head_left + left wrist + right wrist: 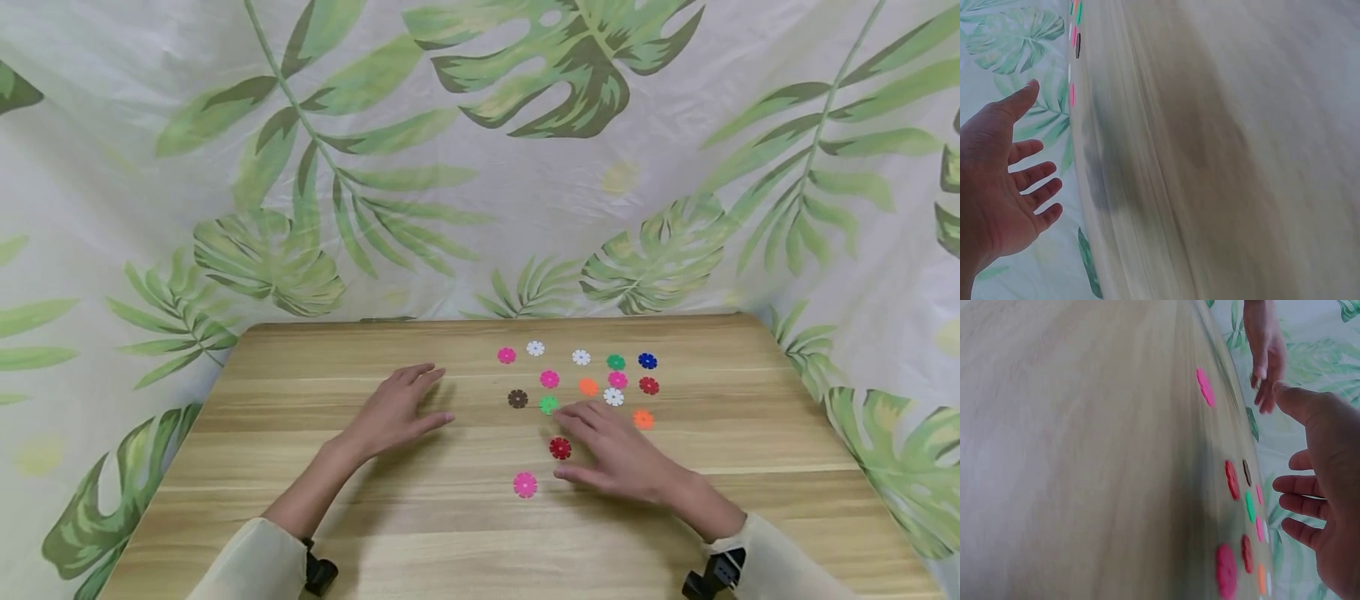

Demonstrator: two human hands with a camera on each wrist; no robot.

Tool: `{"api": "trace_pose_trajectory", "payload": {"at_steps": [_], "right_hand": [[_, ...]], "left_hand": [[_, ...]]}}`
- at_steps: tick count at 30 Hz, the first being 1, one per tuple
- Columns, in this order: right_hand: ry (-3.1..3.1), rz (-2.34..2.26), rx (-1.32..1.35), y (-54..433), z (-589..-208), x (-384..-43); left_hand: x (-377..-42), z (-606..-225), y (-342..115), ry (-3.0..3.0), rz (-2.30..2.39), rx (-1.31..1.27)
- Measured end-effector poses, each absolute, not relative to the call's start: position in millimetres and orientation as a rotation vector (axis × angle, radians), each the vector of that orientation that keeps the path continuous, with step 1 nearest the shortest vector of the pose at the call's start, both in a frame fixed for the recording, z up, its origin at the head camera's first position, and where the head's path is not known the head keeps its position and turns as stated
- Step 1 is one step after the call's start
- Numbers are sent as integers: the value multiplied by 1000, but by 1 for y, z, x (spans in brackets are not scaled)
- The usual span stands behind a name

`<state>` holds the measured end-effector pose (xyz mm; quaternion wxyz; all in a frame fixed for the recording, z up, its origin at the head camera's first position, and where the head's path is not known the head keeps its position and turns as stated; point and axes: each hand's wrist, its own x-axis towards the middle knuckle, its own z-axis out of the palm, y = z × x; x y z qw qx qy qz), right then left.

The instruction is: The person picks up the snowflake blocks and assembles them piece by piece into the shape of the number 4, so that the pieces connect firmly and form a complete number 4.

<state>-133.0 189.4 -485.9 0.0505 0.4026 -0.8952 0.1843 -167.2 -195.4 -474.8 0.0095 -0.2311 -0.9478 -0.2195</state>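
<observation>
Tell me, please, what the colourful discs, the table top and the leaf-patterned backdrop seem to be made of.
Discs: probably plastic, fairly matt; even, bright colour and crisp notches suggest it.
Table top: wood or wood-look laminate, low sheen; grain streaks show, but cannot settle which.
Backdrop: likely smooth fabric or plastic sheeting; soft creases show.

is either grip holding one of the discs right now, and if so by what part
Nothing is held: the left grip and the right grip are both empty, and the discs lie on the table.
</observation>
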Motion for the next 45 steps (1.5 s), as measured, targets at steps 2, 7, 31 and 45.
{"api": "trace_pose_trajectory", "payload": {"at_steps": [2,7,31,45], "right_hand": [[-2719,588,1240,185,-488,-132],[-2689,664,1288,174,-493,-128],[-2739,883,1343,147,-510,-124],[-2750,925,1318,144,-514,-125]], "left_hand": [[-170,-475,-190,-2957,-710,-736],[-178,-476,-176,-2960,-763,-774],[-211,-492,-118,-3041,-959,-871],[-219,-502,-103,-2970,-930,-973]]}}
